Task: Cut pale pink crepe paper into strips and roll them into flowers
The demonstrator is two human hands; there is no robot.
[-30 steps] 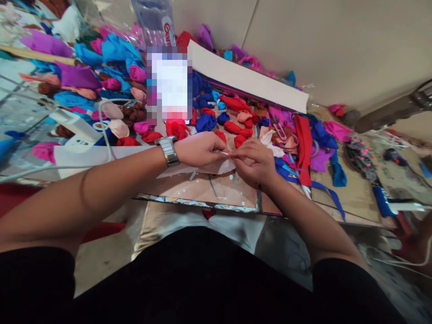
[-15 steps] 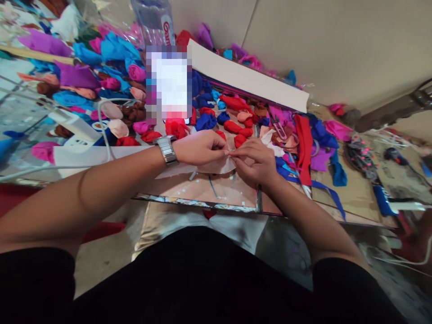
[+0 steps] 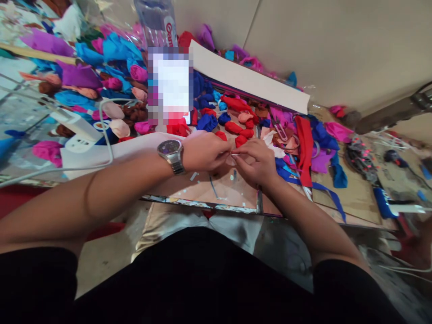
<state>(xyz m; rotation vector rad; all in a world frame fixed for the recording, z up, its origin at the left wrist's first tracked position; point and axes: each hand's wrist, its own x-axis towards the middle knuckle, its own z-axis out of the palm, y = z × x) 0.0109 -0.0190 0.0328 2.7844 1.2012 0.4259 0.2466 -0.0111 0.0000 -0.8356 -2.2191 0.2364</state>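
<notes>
A pale pink strip of crepe paper (image 3: 138, 145) lies across the table behind my left forearm and runs to my fingers. My left hand (image 3: 209, 150), with a metal watch at the wrist, pinches the strip's end between thumb and fingers. Facing it, my right hand (image 3: 258, 161) has thumb and forefinger closed on the same end, fingertips almost touching the left ones. Most of the pinched part is hidden by the fingers. Just beyond the hands lie several red crepe paper bundles (image 3: 232, 127) and dark blue ones (image 3: 206, 122).
A blurred-out phone (image 3: 173, 85) stands behind the hands, near a clear bottle (image 3: 155, 22). A white charger (image 3: 79, 126) with its cable lies at left. Small snips (image 3: 279, 128) rest among scraps at right, beside a red strip (image 3: 303, 150). A long cream board (image 3: 249, 76) leans at the back.
My left wrist has rolled, so the watch face now shows. The strip's loose part below my fingers has mostly gone from sight. My right hand has barely moved.
</notes>
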